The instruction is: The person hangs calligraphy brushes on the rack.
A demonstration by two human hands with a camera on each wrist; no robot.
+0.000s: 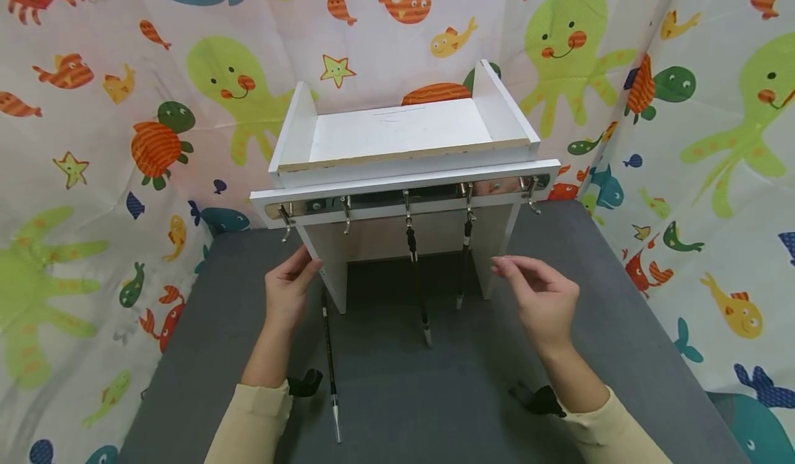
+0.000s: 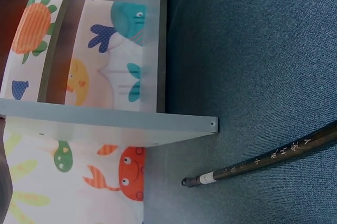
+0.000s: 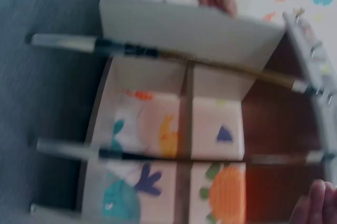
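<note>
A small white shelf unit (image 1: 397, 131) carries a metal strip with several hooks (image 1: 346, 214) along its front. Two calligraphy brushes hang tip-down from hooks: one middle brush (image 1: 417, 281) and one right brush (image 1: 464, 264). A third brush (image 1: 330, 367) lies on the grey table at left, its inscribed handle (image 2: 274, 155) visible in the left wrist view. My left hand (image 1: 288, 288) has its fingertips against or close beside the left side panel. By the right panel my right hand (image 1: 540, 295) holds thumb and fingertips close together, nothing visible between them.
Grey cloth covers the table (image 1: 397, 402). A sea-animal curtain (image 1: 99, 174) stands behind and on both sides. The unit's side panels (image 1: 326, 264) reach down to the table. Dark wrist camera mounts (image 1: 306, 383) sit under the wrists.
</note>
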